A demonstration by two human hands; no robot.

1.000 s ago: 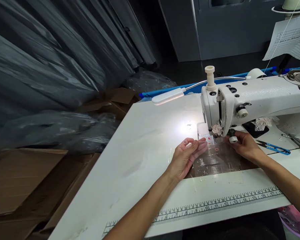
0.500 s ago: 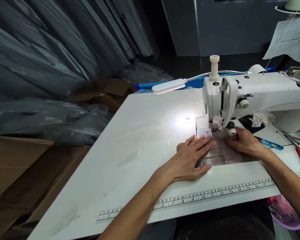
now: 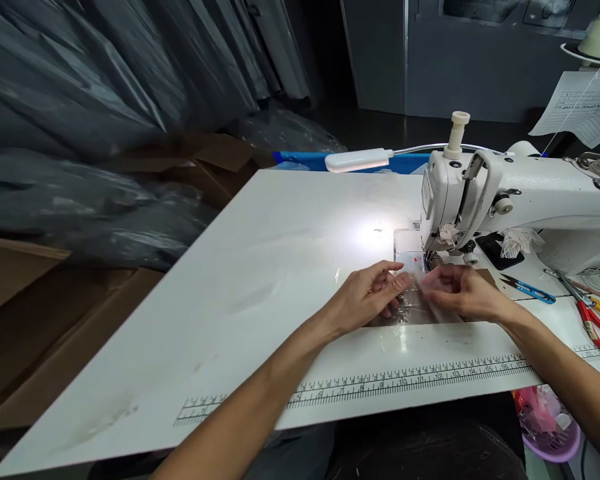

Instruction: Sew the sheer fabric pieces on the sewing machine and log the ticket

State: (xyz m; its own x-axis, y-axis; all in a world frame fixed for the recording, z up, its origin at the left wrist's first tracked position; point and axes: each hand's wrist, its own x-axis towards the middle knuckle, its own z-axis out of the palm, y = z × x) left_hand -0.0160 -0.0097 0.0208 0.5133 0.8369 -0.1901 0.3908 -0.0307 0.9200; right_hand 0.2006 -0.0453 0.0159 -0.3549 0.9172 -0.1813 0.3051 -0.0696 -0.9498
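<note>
A white sewing machine point(image 3: 545, 190) stands at the right of the white table. Just in front of its needle area lies sheer, shiny material point(image 3: 410, 310) over a brownish strip. My left hand point(image 3: 373, 293) is at the material's left side, its fingers curled and thumb toward the material, which it seems to pinch. On the other side my right hand point(image 3: 460, 291) has its fingers closed on the sheer material, close to the needle. Some fingertips are blurred.
Blue thread snips point(image 3: 527, 289) and red-handled scissors point(image 3: 591, 327) lie to the right. A lamp point(image 3: 359, 160) reaches over the table's back edge. Cardboard boxes point(image 3: 80, 333) stand at the left. Below the front edge is a purple basket point(image 3: 555, 445). A printed ruler point(image 3: 405, 383) runs along the front.
My left hand has lifted from lying flat and curled its fingers. My right hand has moved left, nearer to it, and the material has shifted. The view has moved slightly.
</note>
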